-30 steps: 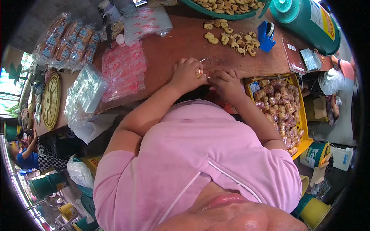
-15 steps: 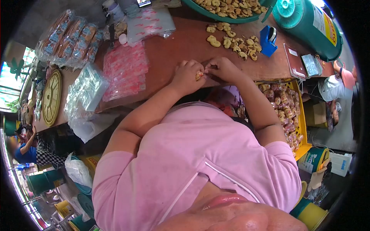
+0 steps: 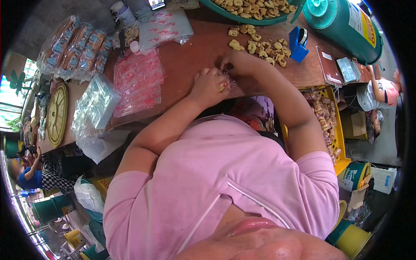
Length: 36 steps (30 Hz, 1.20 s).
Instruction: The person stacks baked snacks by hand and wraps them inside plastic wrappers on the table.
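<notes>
At the table's near edge, my left hand (image 3: 209, 88) is closed around a small clear plastic packet (image 3: 223, 87) of yellowish-brown pieces, with thin plastic sticking out past its fingers. My right hand (image 3: 237, 64) is just beyond and to the right, fingers bent together in a pinch; what they hold, if anything, is hidden. Past the right hand lie loose curved golden-brown biscuits (image 3: 268, 51). A blue tape dispenser (image 3: 298, 45) stands to their right. Left of my left hand lie red-printed plastic bags (image 3: 138, 80).
A green basin (image 3: 242, 18) of biscuits sits at the back, beside a green lidded bucket (image 3: 342, 28). A yellow crate (image 3: 341, 143) of packets is at my right. Stacked packs (image 3: 73, 47) and a round gold clock (image 3: 57, 114) are left. Other people (image 3: 30, 173) work at both sides.
My right hand has moved up and left, away from the packet's end. My left hand stays nearly in place, still around the packet, and more of the packet's plastic shows.
</notes>
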Motion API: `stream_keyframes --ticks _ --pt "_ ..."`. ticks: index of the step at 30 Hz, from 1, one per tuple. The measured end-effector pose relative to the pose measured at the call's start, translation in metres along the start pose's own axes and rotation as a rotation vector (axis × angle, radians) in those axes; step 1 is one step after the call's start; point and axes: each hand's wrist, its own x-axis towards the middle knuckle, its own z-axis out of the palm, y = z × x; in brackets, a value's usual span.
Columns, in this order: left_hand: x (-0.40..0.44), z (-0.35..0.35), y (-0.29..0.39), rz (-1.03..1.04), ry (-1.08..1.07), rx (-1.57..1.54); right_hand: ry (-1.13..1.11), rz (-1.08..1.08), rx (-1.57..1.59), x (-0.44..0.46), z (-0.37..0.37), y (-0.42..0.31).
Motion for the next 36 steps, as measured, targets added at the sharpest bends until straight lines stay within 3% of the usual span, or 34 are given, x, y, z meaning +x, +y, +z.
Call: stream_keyframes --ticks 3,6,9,10,13,16,18,27,31,34,36 --pt "0.004 -0.006 0.002 0.005 -0.071 0.059 -0.204 0.109 -0.324 0.005 -0.001 -0.013" --pt "0.005 -0.011 0.003 0.007 -0.086 0.025 -0.027 0.084 -0.5 -0.001 0.027 -0.007" --pt "0.004 -0.007 0.002 0.046 -0.007 0.095 0.309 0.083 -0.413 -0.026 0.048 -0.024" --pt "0.006 -0.006 0.002 0.05 -0.021 0.1 0.491 -0.101 -0.449 -0.035 0.048 -0.027" --pt "0.009 -0.005 0.003 0.072 -0.056 0.111 0.367 0.13 -0.307 -0.034 0.075 -0.008" --pt "0.012 -0.005 0.0 0.126 -0.077 0.11 0.43 0.187 -0.304 -0.042 0.088 -0.007" --pt "0.016 -0.006 -0.003 0.166 -0.091 0.106 0.348 0.2 -0.215 -0.035 0.085 0.004" --pt "0.016 0.004 -0.015 0.308 0.11 -0.092 0.288 0.026 0.033 -0.038 0.048 0.007" --pt "0.016 0.005 -0.015 0.274 0.018 -0.088 0.25 0.103 0.102 -0.045 0.037 -0.006" --pt "0.019 0.004 -0.021 0.27 -0.09 -0.023 0.407 0.14 0.218 -0.068 0.029 -0.03" --pt "0.02 0.004 -0.02 0.296 -0.053 -0.017 0.404 0.043 -0.095 -0.085 0.035 -0.026"
